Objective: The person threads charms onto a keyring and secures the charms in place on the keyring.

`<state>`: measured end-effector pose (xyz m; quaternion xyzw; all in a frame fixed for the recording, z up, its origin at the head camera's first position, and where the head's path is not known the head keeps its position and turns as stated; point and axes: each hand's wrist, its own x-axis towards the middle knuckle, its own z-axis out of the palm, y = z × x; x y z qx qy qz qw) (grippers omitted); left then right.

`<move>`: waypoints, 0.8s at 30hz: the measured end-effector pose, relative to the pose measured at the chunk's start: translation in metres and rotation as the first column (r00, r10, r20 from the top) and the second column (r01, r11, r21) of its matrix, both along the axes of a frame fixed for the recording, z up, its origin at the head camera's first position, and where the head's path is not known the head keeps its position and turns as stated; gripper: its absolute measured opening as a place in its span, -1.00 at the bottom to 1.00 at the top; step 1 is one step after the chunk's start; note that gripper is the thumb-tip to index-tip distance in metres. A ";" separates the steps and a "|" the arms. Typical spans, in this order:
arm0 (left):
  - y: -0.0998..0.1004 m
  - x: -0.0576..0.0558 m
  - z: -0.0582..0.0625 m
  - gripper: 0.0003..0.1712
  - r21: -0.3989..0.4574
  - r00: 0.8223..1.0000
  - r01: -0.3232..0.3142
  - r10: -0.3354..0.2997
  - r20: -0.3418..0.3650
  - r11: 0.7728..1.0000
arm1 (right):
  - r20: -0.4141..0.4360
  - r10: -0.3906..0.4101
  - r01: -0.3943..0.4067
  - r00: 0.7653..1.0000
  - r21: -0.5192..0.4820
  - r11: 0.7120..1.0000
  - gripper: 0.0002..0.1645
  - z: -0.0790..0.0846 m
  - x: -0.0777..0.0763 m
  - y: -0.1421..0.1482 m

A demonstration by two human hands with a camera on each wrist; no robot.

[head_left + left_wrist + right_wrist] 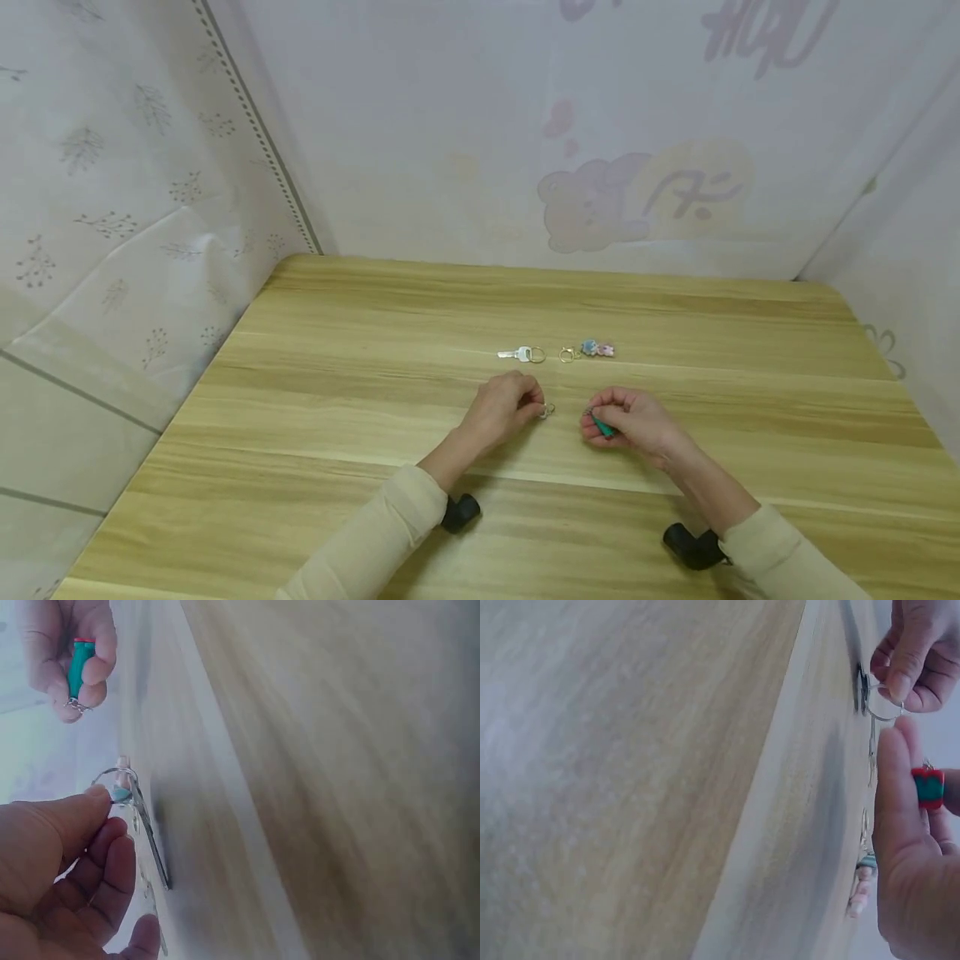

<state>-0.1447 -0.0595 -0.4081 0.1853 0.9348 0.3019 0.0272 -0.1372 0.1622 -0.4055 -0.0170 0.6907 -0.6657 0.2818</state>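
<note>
My left hand pinches a metal key ring between thumb and forefinger, just over the table. From that ring hangs a narrow metal piece, seen edge-on in the left wrist view. Across from it, my right hand holds a small green charm with red at its end, the thumb pressing it against the fingers. A short bit of chain sticks out from the charm's tip. The two hands face each other, with a small gap between ring and charm in the head view.
Beyond the hands, a silver key on a ring lies on the wooden table. To its right is a gold-coloured clasp ring with a blue and pink figure charm. Black wrist mounts sit under both forearms.
</note>
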 end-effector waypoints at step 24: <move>0.005 0.009 0.011 -0.92 0.101 0.996 0.087 -0.084 -0.034 0.991 | -0.166 -0.014 0.050 0.986 0.213 0.976 -0.87 0.007 0.007 -0.007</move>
